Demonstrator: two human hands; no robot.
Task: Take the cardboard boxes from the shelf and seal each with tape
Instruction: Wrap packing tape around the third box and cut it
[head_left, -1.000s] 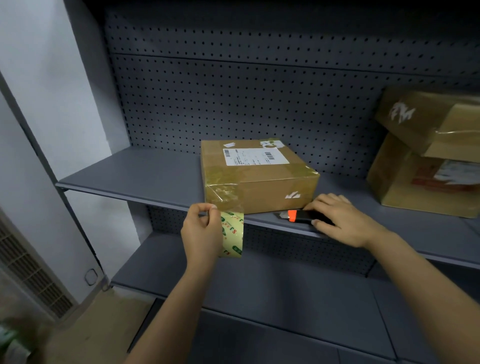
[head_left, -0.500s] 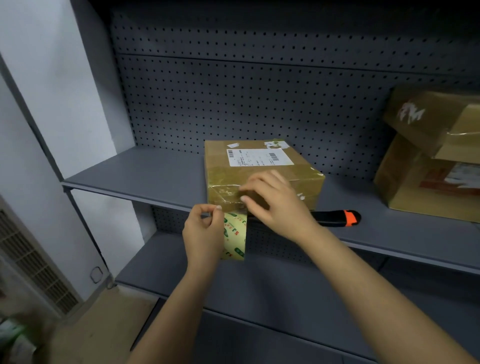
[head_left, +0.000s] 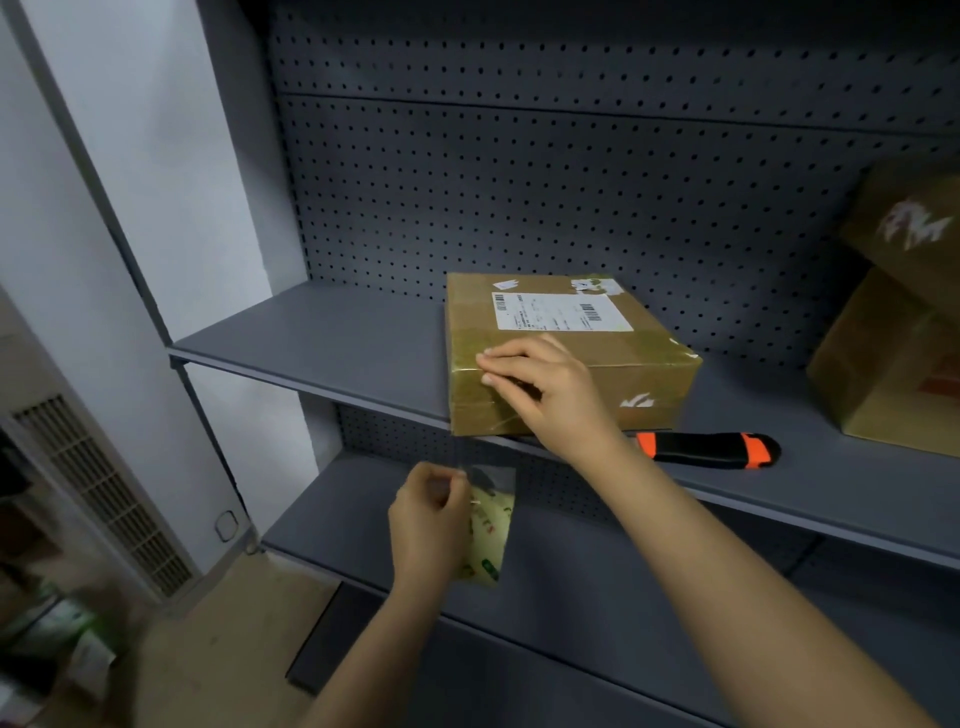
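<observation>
On the grey shelf (head_left: 332, 343), at its near edge, sits a flat cardboard box (head_left: 561, 358) with a white shipping label (head_left: 558, 312) on top and glossy tape across its near-left corner. Right hand (head_left: 545, 395): laid on that corner, fingertips (head_left: 485, 358) pressed flat against the taped top edge, grip loosely curled and holding nothing that can be seen. Left hand (head_left: 428, 514): lower, in front of the shelf below, grip pinched on the top of a tape roll (head_left: 488, 530), yellowish with green print, which hangs beside the fingers. Utility knife (head_left: 709, 449), black with orange ends, lies on the shelf just right of the box, touching neither hand. Far right: two more cardboard boxes (head_left: 893, 353), stacked, the upper one tilted. Perforated back panel (head_left: 571, 182) behind.
</observation>
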